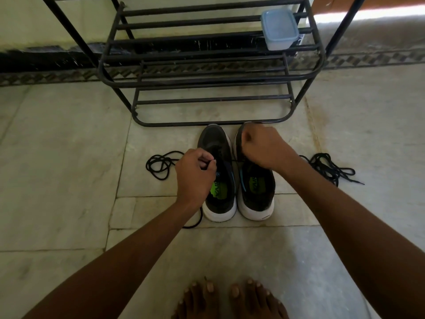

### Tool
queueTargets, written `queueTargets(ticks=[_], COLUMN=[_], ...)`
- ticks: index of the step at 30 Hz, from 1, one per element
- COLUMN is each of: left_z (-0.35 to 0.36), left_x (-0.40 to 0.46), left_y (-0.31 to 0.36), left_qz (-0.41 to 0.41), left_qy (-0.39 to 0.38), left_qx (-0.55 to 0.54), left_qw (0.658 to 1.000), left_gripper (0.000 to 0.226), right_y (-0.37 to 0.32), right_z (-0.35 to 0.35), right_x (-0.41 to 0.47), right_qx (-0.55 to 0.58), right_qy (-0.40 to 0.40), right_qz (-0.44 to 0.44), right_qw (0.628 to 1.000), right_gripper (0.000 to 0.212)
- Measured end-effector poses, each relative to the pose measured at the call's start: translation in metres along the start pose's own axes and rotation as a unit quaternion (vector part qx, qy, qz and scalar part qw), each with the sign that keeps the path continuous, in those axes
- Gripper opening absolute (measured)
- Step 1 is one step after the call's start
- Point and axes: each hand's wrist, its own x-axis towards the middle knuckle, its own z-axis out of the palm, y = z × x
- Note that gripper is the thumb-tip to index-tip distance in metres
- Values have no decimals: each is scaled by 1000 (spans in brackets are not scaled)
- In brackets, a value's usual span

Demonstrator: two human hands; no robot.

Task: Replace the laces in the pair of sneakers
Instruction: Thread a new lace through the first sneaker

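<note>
Head view, nearest first: my bare toes (230,298) on the pale stone floor (69,157), then my two forearms reaching out. My left hand (195,176) has its fingers (208,163) curled, pinching a thin black lace (230,161) over the left black mesh sneaker with a white sole (218,180). My right hand (262,146) is closed in a fist over the right matching sneaker (255,194); the lace runs taut toward it, but I cannot tell exactly how it holds it. Left of my left fingers lies a loose black lace coil (161,164); right of my right fingers, a tangled black lace bundle (328,169). Beyond both hands stands a black metal shoe rack (207,77) carrying a translucent blue lidded plastic box (279,28).

I judge the risks to be the lace end slipping from my pinch, or a hard sideways pull dragging the light shoe across the floor. Mixing up the loose laces is another.
</note>
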Motion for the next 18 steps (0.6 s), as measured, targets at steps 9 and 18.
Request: queueTargets(ticks=[9,18], left_z=[-3,-4], left_x=[-3,-5], left_y=[3,2], left_qz=[6,18], left_qy=[16,11], left_qx=[0,34], left_qw=[1000,999], left_gripper=[15,20], right_y=[-7,-3], right_z=[2,3], right_x=[-12,-11], right_qx=[106,122], right_qy=[102,122], right_qz=[-142,-74], right_qw=[979,982], right_gripper=[22,19])
